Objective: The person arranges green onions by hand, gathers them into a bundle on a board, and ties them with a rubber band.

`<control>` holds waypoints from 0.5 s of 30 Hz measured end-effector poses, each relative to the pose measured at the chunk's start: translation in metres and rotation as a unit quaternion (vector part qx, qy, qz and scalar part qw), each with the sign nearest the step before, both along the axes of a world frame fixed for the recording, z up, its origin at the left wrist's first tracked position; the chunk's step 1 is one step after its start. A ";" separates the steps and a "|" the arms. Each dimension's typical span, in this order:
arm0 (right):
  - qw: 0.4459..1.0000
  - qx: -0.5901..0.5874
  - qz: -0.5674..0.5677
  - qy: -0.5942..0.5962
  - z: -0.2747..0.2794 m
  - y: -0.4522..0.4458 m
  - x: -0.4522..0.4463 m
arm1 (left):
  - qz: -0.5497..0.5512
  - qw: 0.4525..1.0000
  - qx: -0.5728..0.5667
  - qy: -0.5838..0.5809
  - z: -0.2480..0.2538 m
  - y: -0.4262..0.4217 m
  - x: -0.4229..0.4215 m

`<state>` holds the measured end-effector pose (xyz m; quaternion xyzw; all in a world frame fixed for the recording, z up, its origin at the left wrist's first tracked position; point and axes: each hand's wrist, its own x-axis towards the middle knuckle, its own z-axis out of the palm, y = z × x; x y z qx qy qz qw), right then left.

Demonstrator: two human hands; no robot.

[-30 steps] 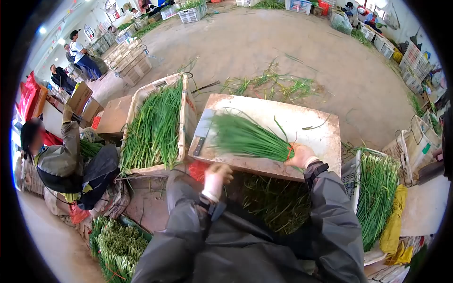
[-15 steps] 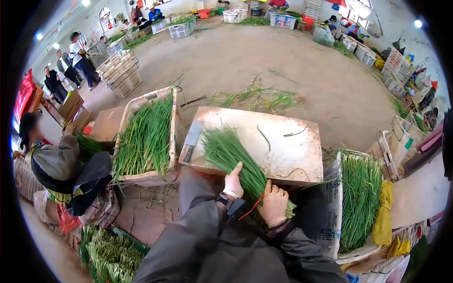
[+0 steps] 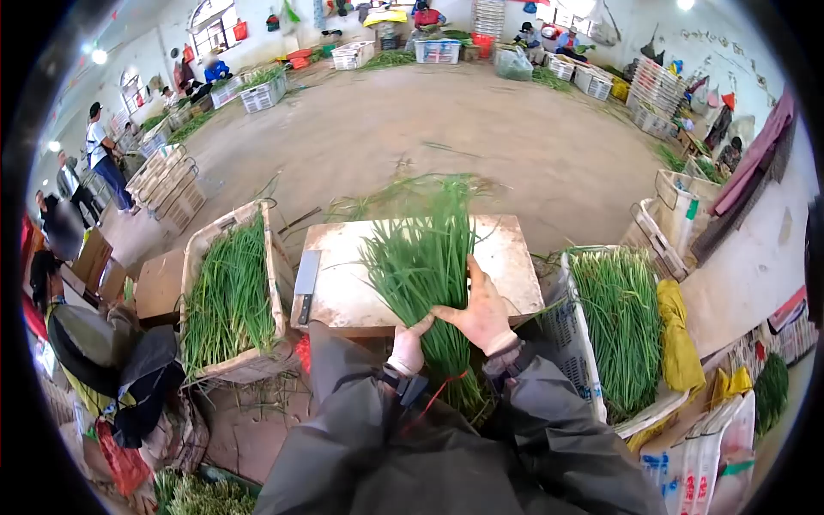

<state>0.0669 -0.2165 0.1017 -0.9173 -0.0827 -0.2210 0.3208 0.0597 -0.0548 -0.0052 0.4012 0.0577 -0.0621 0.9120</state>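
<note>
A bunch of chives (image 3: 429,257) stands with its green tops fanned over a pale board (image 3: 506,257) and its lower ends towards my lap. My left hand (image 3: 409,348), in a pale glove, is closed on the left side of the bunch. My right hand (image 3: 479,313) holds the right side, thumb across the front and fingers stretched up along the leaves. A thin red tie (image 3: 436,396) hangs at the lower part of the bunch. Left of the chives, a cleaver (image 3: 306,283) with a black handle lies on the board's edge.
Crates of chives stand on both sides: a left crate (image 3: 276,300) and a right crate (image 3: 580,343). A yellow cloth (image 3: 680,339) drapes over the right one. A co-worker (image 3: 94,343) sits at the far left. Loose leaves (image 3: 360,206) litter the floor beyond the board.
The bunch has turned from leaning left to more upright, its tops spreading. My right hand has moved up from the lower end to the bunch's right side. The view has shifted right.
</note>
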 end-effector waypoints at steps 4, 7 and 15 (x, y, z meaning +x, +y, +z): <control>0.976 0.206 -0.065 0.040 -0.033 -0.020 0.039 | -0.028 1.000 -0.011 0.002 -0.002 0.003 -0.002; 0.853 0.486 -0.021 0.191 -0.077 -0.059 0.066 | -0.020 0.999 -0.024 0.009 0.001 0.008 -0.001; 0.980 0.072 -0.119 -0.142 0.008 -0.034 0.034 | -0.016 1.000 -0.002 -0.016 0.012 0.007 -0.005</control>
